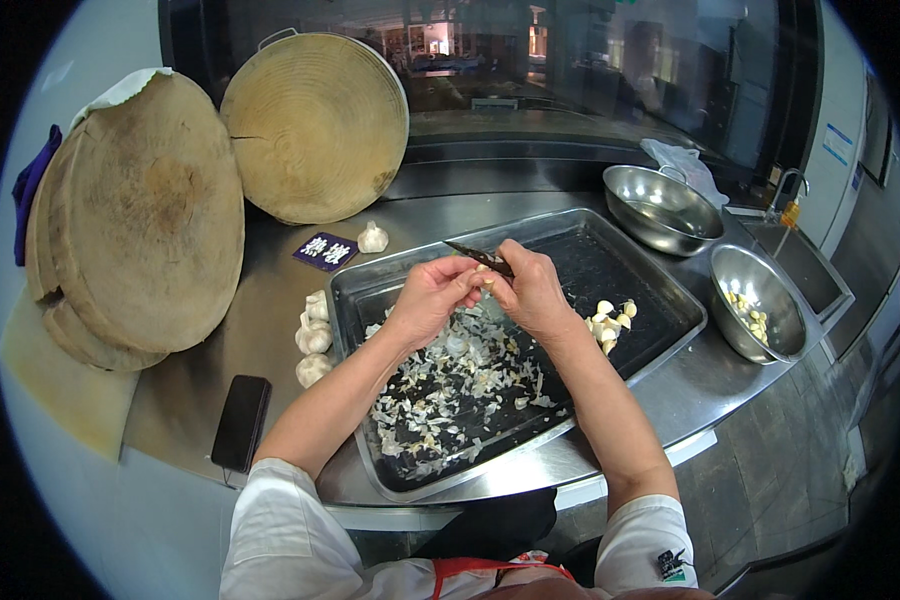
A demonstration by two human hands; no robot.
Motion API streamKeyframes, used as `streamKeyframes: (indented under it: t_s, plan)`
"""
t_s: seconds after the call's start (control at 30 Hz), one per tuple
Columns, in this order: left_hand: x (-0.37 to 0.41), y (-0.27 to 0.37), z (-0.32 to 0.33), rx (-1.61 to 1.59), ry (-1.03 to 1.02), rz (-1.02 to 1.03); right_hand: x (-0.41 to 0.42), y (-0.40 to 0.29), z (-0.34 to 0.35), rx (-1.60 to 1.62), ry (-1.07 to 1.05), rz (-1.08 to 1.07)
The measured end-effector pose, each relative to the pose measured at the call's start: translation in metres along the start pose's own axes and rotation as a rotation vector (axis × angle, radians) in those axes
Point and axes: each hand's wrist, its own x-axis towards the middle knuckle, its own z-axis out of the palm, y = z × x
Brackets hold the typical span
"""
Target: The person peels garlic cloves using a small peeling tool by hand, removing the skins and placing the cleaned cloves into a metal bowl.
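Over a dark rectangular metal tray [645, 358], my two hands meet close together. My right hand [531, 289] grips a small dark-bladed knife [474, 253], its tip pointing left. Between the fingertips of my left hand [439, 295] is a garlic clove [483, 268], mostly hidden by the fingers. Loose garlic skins [450, 390] cover the left and middle of the tray below my wrists. A small heap of garlic cloves [607, 326] lies in the tray to the right of my right forearm, which partly covers it.
Several garlic bulbs [314, 336] sit along the tray's left side, another garlic bulb [373, 238] behind it. Right stand a steel bowl with cloves [787, 300], a steel basin [664, 214] and a sink [802, 251]. Round wooden chopping blocks [150, 217] lean left; a phone [241, 422] lies front left.
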Motion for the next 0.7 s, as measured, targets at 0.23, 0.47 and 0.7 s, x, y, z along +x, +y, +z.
streamKeyframes:
  t_s: [0.23, 0.47, 0.7]
  plan:
    - [-0.0007, -0.0042, -0.0013, -0.019, 0.031, 0.008, -0.0009, 0.0015, 0.0021, -0.026, -0.007, -0.028]
    - [-0.0024, -0.0049, -0.0001, -0.018, 0.03, 0.011, -0.0017, 0.0008, 0.0034, -0.031, -0.021, -0.035]
    - [-0.0032, -0.0057, 0.0071, -0.071, 0.063, 0.002, -0.0018, -0.0063, 0.0045, -0.082, 0.01, -0.045]
